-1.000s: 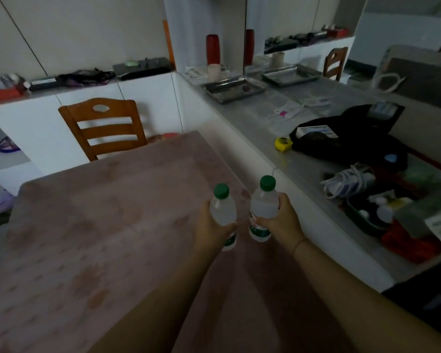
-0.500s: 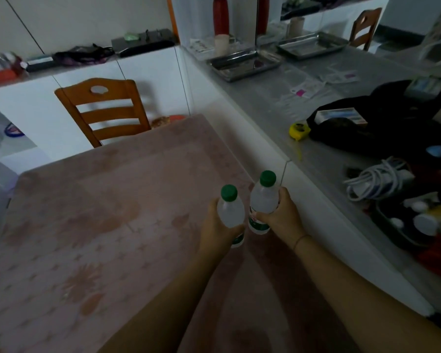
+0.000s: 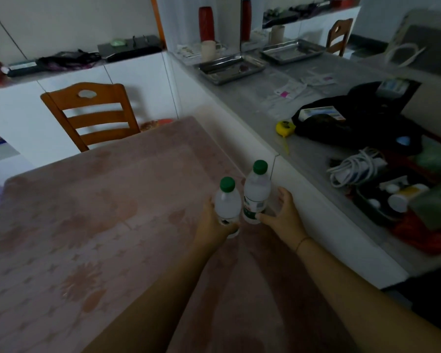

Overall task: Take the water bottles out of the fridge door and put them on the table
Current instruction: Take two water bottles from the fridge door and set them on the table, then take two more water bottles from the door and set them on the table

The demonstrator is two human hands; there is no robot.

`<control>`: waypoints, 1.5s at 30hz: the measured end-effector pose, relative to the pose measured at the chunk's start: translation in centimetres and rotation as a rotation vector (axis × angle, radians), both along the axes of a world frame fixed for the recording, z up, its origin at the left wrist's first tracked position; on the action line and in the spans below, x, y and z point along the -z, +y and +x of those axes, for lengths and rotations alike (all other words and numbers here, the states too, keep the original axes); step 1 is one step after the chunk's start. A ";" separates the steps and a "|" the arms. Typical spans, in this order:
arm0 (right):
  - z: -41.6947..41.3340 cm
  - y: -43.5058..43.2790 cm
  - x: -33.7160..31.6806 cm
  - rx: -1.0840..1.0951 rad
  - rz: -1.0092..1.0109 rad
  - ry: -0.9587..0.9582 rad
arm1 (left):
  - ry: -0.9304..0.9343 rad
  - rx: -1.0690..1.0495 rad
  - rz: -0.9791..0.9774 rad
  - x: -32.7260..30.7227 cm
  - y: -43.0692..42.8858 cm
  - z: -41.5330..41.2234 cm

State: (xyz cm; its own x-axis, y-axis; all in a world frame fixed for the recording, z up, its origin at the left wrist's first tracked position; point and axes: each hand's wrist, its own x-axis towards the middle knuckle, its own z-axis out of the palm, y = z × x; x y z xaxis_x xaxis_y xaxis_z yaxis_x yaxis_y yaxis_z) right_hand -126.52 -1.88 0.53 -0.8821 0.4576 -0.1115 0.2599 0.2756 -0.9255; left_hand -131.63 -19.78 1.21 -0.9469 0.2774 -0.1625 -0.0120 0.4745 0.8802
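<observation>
Two clear water bottles with green caps stand side by side near the right edge of the table, which wears a pink flowered cloth. My left hand is wrapped around the left bottle. The right bottle stands upright on the cloth. My right hand sits just to its right with fingers spread; only the thumb tip still touches the bottle's base. No fridge is in view.
A white counter runs along the table's right side, holding a metal tray, a yellow tape measure, a black bag and a white cable. A wooden chair stands at the far end.
My right hand has let go of the right bottle and spread its fingers. Both bottles came down onto the cloth, and my view tilted slightly downward.
</observation>
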 end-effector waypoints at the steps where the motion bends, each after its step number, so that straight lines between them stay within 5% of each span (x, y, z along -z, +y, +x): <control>1: 0.9 -0.2 -0.2 0.019 0.010 -0.001 | -0.034 -0.004 -0.010 -0.1 -0.4 0.5; 7: 7.3 -2.3 -2.3 0.123 0.024 0.043 | -0.100 0.069 -0.016 -3.0 -3.0 5.6; 17: 22.5 -11.4 -5.6 0.366 0.003 0.153 | 0.152 0.381 0.098 -6.4 -10.2 16.2; 23: 31.9 -16.2 -7.5 0.485 0.020 0.160 | -0.009 0.492 0.093 -7.8 -13.2 23.1; 45: 63.2 -35.9 -7.3 0.711 0.085 0.130 | 0.060 0.762 0.045 -7.8 -27.3 54.1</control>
